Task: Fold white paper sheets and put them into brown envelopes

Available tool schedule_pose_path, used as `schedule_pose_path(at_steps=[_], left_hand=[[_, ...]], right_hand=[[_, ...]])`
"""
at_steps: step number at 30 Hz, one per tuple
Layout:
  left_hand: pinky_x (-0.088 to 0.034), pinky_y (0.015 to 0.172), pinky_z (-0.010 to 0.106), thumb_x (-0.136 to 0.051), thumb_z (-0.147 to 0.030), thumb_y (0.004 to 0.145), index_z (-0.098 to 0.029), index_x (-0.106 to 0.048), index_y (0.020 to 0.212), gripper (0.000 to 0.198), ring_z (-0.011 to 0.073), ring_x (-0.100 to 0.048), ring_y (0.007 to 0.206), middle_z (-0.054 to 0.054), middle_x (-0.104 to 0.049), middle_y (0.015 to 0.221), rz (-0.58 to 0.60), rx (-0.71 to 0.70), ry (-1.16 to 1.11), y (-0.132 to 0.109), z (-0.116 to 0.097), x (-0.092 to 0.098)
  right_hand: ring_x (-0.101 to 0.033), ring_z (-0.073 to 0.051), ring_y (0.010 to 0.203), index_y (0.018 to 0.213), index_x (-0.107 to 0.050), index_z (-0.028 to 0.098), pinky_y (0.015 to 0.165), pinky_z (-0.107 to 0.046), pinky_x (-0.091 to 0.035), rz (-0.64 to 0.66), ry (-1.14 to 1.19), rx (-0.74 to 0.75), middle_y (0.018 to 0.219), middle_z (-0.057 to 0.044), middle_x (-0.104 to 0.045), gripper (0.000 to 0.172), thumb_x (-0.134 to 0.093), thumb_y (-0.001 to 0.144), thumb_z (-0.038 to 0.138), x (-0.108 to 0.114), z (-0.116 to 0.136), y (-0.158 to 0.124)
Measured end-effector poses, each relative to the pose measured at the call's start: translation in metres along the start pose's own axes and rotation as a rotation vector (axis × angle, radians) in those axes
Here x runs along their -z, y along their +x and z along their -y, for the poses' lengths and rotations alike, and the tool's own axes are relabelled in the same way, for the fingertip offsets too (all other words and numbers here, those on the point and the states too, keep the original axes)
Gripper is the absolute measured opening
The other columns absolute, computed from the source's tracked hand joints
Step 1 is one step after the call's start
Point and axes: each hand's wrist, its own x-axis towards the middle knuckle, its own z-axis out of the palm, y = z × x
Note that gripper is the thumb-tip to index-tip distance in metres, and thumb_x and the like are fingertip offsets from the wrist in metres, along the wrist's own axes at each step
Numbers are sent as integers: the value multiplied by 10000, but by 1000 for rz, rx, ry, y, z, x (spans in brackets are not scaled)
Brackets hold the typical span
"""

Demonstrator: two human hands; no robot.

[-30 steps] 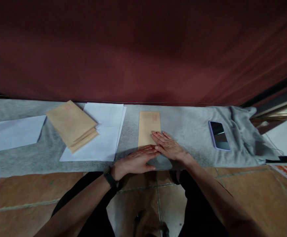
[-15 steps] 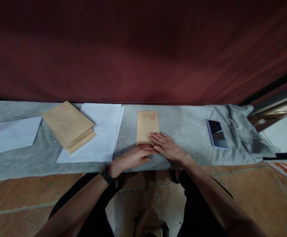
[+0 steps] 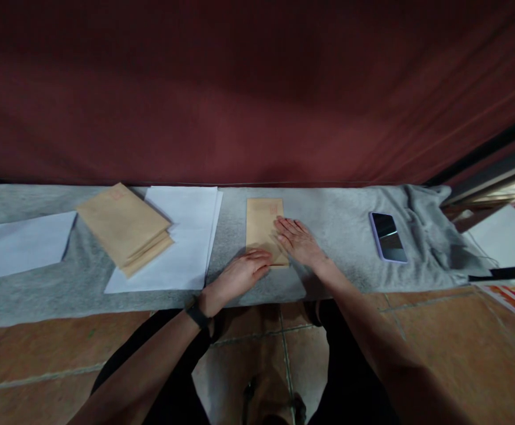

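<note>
A brown paper envelope (image 3: 262,221) with a small red print at its upper right lies flat on the grey cloth, its long side pointing away from me. My right hand (image 3: 298,241) rests on its right edge, palm down, with the fingers stretched out. Near the lower left corner, my left hand (image 3: 246,273) lies with its fingers extended over the envelope's near end. Neither hand grips the envelope. Part of its lower end is hidden under the left fingers.
To the left, a stack of brown envelopes (image 3: 122,227) partly covers white paper sheets (image 3: 186,248). Farther left is a folded white sheet (image 3: 22,242). A phone (image 3: 389,237) in a purple case lies right, on the grey cloth (image 3: 337,236). A dark red curtain (image 3: 257,118) hangs behind.
My hands have moved apart: the right slid up along the envelope's right edge, the left shifted a little left. The envelope's lower edge now shows between them.
</note>
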Motion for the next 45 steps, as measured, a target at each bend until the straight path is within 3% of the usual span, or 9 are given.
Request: schedule_pose_path(at_steps=[8, 15, 20, 25, 30, 38, 41, 45], left_hand=[[-545, 1050, 431, -599, -144, 986, -183, -687, 1034, 107, 241, -644, 1160, 87, -723, 1176, -55, 92, -30, 3, -7, -2], [-539, 1005, 437, -678, -167, 937, -201, -638, 905, 62, 252, -601, 1106, 74, -660, 1119, -105, 192, -9, 3, -3, -2], [-483, 1098, 485, -691, -269, 952, -194, -631, 1169, 236, 299, -543, 1303, 130, -596, 1373, -134, 238, 91, -2, 3, -4], [-322, 1253, 550, -559, -422, 1030, -189, -517, 1480, 508, 352, -278, 1578, 167, -358, 1677, -106, 232, 242, -11, 12, -10], [-294, 1273, 556, -408, -456, 1079, -262, -460, 1575, 536, 331, -225, 1607, 98, -296, 1725, -67, 214, 309, -19, 18, -7], [-299, 1280, 531, -489, -425, 1056, -304, -437, 1588, 548, 297, -260, 1598, 53, -346, 1706, 7, 266, 320, -27, 37, 1], [-278, 1291, 526, -463, -314, 1061, -217, -457, 1572, 520, 287, -240, 1604, 109, -333, 1707, -22, 232, 325, -23, 29, 4], [-271, 1305, 460, -343, -159, 1059, -149, -466, 1548, 505, 231, -289, 1589, 133, -401, 1671, 1, 40, 289, -10, -8, -8]], right_hand=[[-288, -196, 1589, 1644, -337, 252, 1331, -491, -194, 51, 95, 80, 1712, -40, -317, 596, -223, 1111, 493, -1, 3, -19], [-237, -231, 1607, 1659, -299, 232, 1338, -499, -166, 91, 125, 115, 1730, -85, -268, 733, -315, 1061, 657, 5, 10, -33], [-206, -255, 1616, 1671, -254, 205, 1336, -521, -150, 81, 109, 145, 1737, -122, -234, 792, -397, 1040, 663, 4, 14, -41], [-194, -241, 1619, 1680, -214, 223, 1339, -519, -138, 93, 101, 137, 1745, -107, -211, 746, -438, 1058, 568, 2, 13, -41], [-186, -242, 1620, 1680, -215, 266, 1340, -526, -148, 128, 131, 129, 1743, -76, -225, 742, -498, 1043, 521, 2, 7, -39], [-183, -238, 1621, 1660, -292, 258, 1344, -486, -170, 182, 162, 98, 1742, -54, -233, 742, -567, 1014, 495, 6, -5, -36], [-181, -232, 1621, 1657, -300, 264, 1341, -485, -180, 185, 173, 94, 1743, -50, -230, 751, -584, 1003, 500, 7, -8, -35], [-187, -239, 1620, 1660, -286, 285, 1333, -512, -193, 167, 186, 104, 1739, -49, -242, 767, -602, 988, 476, 4, -10, -34]])
